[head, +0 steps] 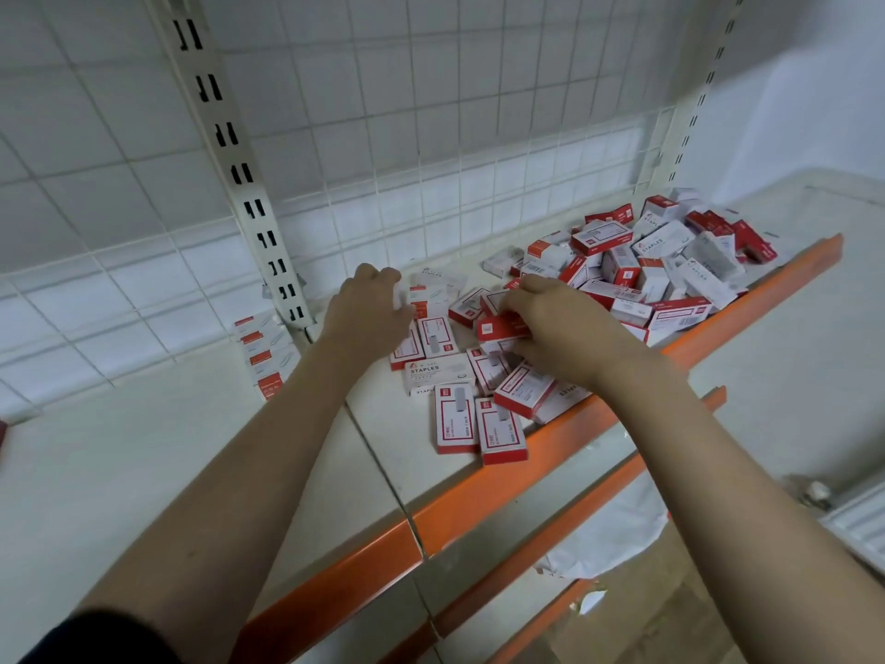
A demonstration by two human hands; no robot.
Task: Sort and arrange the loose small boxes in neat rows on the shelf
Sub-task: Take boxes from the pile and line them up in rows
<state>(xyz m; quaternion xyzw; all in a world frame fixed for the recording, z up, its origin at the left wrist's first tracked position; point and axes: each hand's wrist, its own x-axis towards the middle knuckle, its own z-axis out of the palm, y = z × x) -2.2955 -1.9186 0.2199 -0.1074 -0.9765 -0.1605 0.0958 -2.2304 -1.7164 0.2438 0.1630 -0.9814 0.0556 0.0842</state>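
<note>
The right hand (550,328) curled its fingers and thumb around a red-and-white box (498,326) at the near end of a loose heap of small boxes (661,266), which spread away to that hand's right along the white shelf (392,438). The left hand (368,313), just beside the right with a narrow gap between them, had its fingers bent over a white box (428,297) lying farther back; whether it gripped that box or only touched it could not be told. Below both hands, several boxes lay flat, among them one marked STAPLES (438,371) and two red-framed boxes (479,424) side by side near the shelf's orange front edge (479,496). To the left of the left hand, past a slotted upright post (239,184), a short row of boxes (263,352) stood along the wire grid back panel (431,136). A dark sleeve (96,635) covered the upper left arm. Under the right forearm, a lower orange-edged shelf (574,534) showed.
</note>
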